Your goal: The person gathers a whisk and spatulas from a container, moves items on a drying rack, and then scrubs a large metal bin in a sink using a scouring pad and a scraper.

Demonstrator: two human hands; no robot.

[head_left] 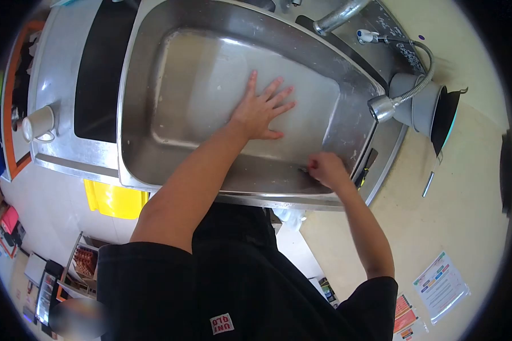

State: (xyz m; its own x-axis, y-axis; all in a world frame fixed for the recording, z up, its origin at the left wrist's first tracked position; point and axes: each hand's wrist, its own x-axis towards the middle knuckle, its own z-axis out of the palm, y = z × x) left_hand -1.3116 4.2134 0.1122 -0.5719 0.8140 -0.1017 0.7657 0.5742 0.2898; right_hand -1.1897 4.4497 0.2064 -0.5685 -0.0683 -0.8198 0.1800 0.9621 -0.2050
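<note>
Evidently stiff, the big metal basin (pixel 205 102) is set into the metal surface (pixel 94 156); it looks heavy and slick when wet, best held by opposite rims. The left hand (pixel 260 112) is spread open over the basin; the right hand (pixel 326 170) curls by the near wall, its hold unclear.

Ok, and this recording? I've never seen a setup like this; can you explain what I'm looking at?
There's no machine here: it's a person working with bare hands. The single picture comes from a camera on their head, looking forward and down. Both hands reach into a metal basin. The left hand is spread palm down, holding nothing visible. The right hand is curled near the side; whether it grips something is unclear. Around the basin are a mug on the counter at picture left, a tap, a spray head and pots at right.
</note>
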